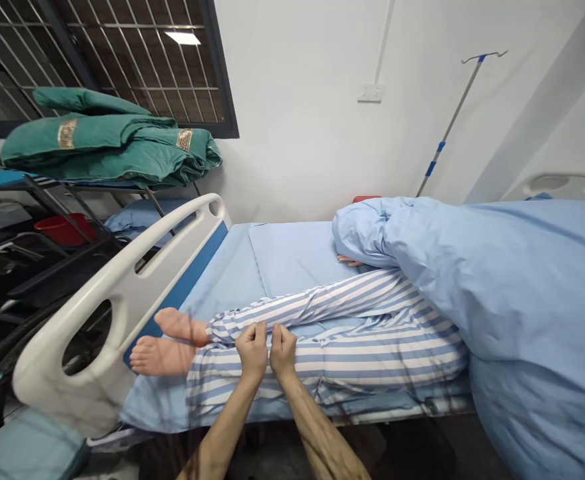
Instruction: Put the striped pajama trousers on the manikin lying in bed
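A patient manikin lies on a hospital bed, dressed in blue-and-white striped pyjama trousers (352, 347), with bare feet (162, 355) pointing toward the footboard. My left hand (252, 350) and my right hand (282, 350) sit side by side just above the ankles, fingers pinching the striped cloth. A pale blue quilt (522, 287) covers the upper body and hides it. The fingers of a hand (350, 261) show under the quilt's edge, on the light blue bed sheet (292, 257).
A white bed footboard (87, 320) stands left of the feet. Behind it, a metal rack holds a folded green quilt (112, 143) and a red basin (62, 229). A drip stand (452, 127) rises behind the bed. A dark wheel curves at lower left.
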Available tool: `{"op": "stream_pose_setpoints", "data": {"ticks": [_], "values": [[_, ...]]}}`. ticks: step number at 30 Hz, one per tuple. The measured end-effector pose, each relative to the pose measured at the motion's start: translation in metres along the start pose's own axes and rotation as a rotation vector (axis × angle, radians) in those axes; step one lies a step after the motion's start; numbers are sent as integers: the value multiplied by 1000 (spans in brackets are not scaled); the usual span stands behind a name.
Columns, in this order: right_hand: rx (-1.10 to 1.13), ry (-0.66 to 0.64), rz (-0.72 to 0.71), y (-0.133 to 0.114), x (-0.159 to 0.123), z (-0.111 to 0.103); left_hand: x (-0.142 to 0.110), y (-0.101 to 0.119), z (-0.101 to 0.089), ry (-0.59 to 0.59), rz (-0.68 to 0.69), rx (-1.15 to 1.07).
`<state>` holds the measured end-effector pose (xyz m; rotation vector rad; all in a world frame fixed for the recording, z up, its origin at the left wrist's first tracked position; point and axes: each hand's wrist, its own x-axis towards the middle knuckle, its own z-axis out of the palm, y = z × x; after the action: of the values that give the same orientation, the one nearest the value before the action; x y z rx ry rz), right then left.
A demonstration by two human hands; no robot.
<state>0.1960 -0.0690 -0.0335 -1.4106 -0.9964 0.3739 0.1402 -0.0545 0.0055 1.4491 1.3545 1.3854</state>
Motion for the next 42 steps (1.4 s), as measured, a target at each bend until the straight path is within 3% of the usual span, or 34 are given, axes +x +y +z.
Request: {"op": "stream_pose_setpoints", "data": {"ticks": [6,11,16,19,21,23,26,30,33,36,39,42], "values": [[139,54,130,-5,1,-1,-4,-36,17,-130,50,233],[105,-7,159,-7,6,-4,-4,-39,16,-118,45,286],[19,-102,65,-38,18,-36,-4,-36,20,-118,31,362],[15,-103,-37,-68,25,-62,-5,-34,22,-132,37,398],[-38,-95,-91,-76,27,-75,-5,-33,22,-131,56,417],[-122,-82,-104,-67,26,-81,-5,-32,22,-127,75,431],[-282,-53,-66,-27,18,-80,-5,-31,22,-126,81,434],[-488,-50,-119,15,4,-73,-6,-33,24,-135,81,450],[-487,-25,-97,20,2,-72,-5,-33,26,-169,64,439],[-427,-16,-71,16,5,-75,-5,-24,30,-158,-10,290],[-376,-7,-43,16,8,-76,-7,2,38,-73,-91,-1],[-308,-8,-14,18,9,-76,-15,37,52,-37,-83,-216]]}}
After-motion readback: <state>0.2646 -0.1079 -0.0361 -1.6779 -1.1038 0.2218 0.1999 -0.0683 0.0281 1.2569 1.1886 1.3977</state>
